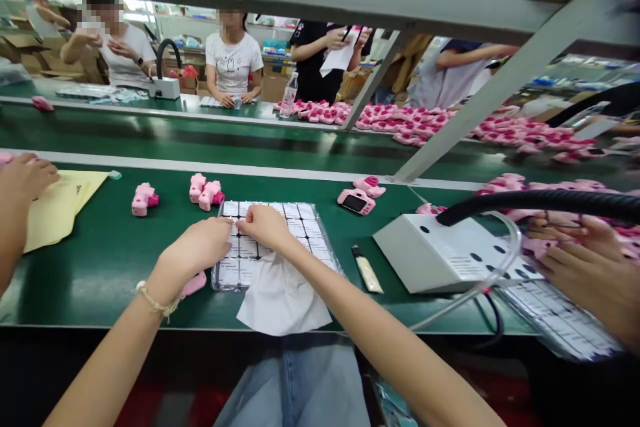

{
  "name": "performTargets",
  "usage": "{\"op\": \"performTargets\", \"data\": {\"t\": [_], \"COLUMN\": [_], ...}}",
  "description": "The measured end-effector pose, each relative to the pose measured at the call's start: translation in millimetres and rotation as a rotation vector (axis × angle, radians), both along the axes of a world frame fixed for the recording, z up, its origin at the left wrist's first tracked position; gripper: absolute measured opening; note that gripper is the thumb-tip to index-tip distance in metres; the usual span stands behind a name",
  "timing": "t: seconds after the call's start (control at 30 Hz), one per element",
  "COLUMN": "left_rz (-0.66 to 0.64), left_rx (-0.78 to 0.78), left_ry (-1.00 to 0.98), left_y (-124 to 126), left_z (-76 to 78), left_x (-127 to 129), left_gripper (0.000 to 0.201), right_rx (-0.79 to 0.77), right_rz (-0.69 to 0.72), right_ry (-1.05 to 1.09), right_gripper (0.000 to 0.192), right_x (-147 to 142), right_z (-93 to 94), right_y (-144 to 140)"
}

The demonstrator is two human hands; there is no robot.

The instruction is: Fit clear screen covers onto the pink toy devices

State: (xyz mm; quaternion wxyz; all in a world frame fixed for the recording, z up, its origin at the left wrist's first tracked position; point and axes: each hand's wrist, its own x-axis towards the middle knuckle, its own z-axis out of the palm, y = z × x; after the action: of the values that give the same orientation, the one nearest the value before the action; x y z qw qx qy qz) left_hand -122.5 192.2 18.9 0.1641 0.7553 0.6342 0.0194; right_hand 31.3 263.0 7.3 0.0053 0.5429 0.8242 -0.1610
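My left hand (197, 247) and my right hand (267, 223) meet over the left part of a flat tray (327, 250) of small white-filmed panels with dark gaps. Both have their fingers pinched together. Something small and pale shows between the fingertips, too small to name. A white cloth (285, 300) lies over the tray's near edge, below my right hand. Beside my left wrist a pink piece (195, 283) is partly hidden by the arm. Beyond the tray, to the left, sit pink toy cameras (205, 191).
Right of the tray lie a cream tube with a dark end (367, 269) and a pink camera with a dark screen (356, 201). A white box with a black hose (445, 253) stands further right. Co-workers' hands (593, 273) (25, 183) are at both sides. A slanted metal post (480, 87) crosses ahead.
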Motion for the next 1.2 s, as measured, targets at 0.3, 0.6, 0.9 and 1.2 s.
{"op": "performTargets", "data": {"t": [0.3, 0.6, 0.9, 1.2], "left_rz": [0.051, 0.245, 0.385, -0.007], "left_rx": [-0.149, 0.162, 0.076, 0.827], "left_ry": [-0.083, -0.734, -1.681, -0.847], "left_y": [0, -33, -142, -199], "left_z": [5.2, 24.5, -3.0, -10.0], "left_x": [-15, 34, 108, 102], "left_gripper": [0.027, 0.036, 0.052, 0.044], "right_rx": [0.105, 0.514, 0.804, -0.287], "right_rz": [-0.093, -0.085, 0.118, -0.295], "right_ry": [-0.015, 0.178, 0.772, 1.278], "right_gripper": [0.028, 0.033, 0.024, 0.026], "right_x": [-17, 66, 105, 140], "right_z": [7.9, 40.9, 11.5, 18.9], "right_y": [-10, -89, -224, -260]}}
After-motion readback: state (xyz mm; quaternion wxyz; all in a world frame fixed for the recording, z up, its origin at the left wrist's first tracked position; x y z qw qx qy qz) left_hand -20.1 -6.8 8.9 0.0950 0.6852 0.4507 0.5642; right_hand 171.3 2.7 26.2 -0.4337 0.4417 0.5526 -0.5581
